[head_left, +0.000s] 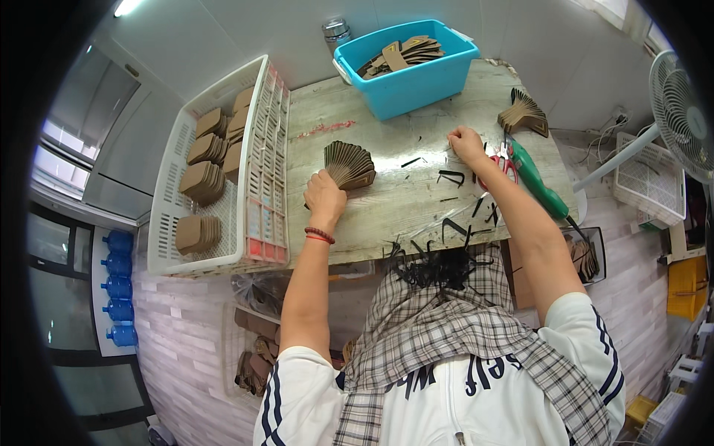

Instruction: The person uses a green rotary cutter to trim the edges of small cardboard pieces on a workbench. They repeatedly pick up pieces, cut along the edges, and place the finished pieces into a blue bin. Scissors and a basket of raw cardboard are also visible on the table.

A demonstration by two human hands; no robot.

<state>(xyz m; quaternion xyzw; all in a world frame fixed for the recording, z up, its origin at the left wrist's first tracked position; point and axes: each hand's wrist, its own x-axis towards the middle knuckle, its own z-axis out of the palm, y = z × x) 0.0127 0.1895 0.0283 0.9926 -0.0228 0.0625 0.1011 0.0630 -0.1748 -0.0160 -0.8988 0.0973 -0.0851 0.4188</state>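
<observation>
On the left part of the table my left hand (326,199) is closed on the lower end of a fanned stack of brown insole-like pieces (349,165) with dark edges. Further right, my right hand (466,143) hovers over or rests on the table, fingers curled into a pinch; what they hold, if anything, is too small to make out. Under my right forearm lie red-handled scissors (507,165), partly hidden. Beside them is a green corded hand tool (537,182). A second fan of brown pieces (523,115) sits at the far right, at the tool's tip.
A blue bin (418,92) with brown pieces stands at the back, a steel flask (336,31) behind it. Stacks of brown pieces fill a white crate (266,163) on the left. Black strips (452,227) litter the front edge and my lap. A fan (678,111) stands right.
</observation>
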